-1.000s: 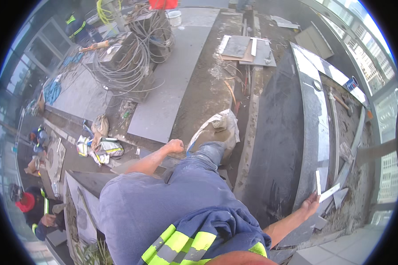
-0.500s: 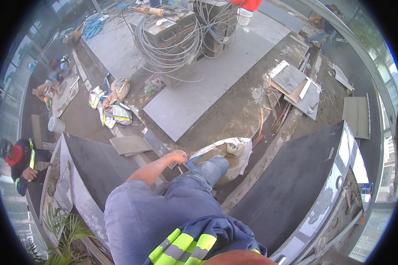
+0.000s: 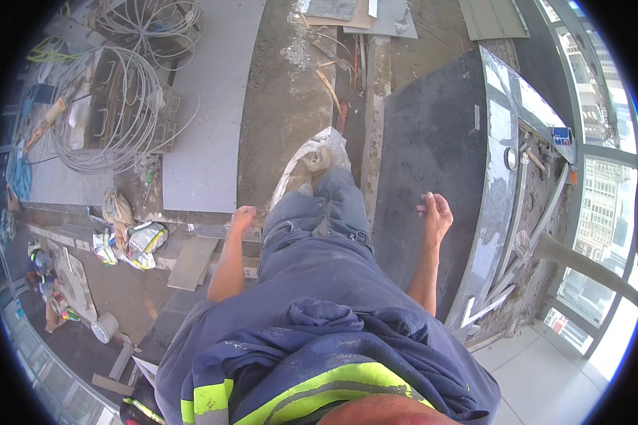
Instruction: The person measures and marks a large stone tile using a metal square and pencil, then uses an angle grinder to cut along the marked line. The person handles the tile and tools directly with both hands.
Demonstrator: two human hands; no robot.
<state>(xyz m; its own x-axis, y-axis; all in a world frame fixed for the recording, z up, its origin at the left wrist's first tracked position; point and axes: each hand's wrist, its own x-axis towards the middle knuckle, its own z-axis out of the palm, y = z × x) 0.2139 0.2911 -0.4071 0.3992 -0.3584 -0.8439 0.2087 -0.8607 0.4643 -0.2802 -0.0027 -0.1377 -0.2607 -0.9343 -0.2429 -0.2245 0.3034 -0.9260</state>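
Observation:
My left hand [image 3: 244,217] is held beside my left thigh, its fingers curled in, with no object showing in it. My right hand [image 3: 436,212] hangs in the air over the dark slab panel on my right. Its fingers are loosely bent and a little apart, with nothing seen between them. Just beyond my knees lies a white woven sack [image 3: 298,164], its mouth rolled down around grey-brown material. My legs in grey-blue trousers cover its near part. The dark panel [image 3: 425,134] slopes up to a pale, patchy edge.
Coiled grey cable [image 3: 120,134] hangs over a block structure at the far left. A long grey board [image 3: 209,106] lies beside it. Bags [image 3: 145,241], a small slab [image 3: 193,262] and a white bucket [image 3: 105,327] are at left. A hammer-like tool [image 3: 534,157] rests beyond the right panel.
My view has swung right and I stand more upright. My left hand has drawn back from the sack's edge, and my right hand has come into view.

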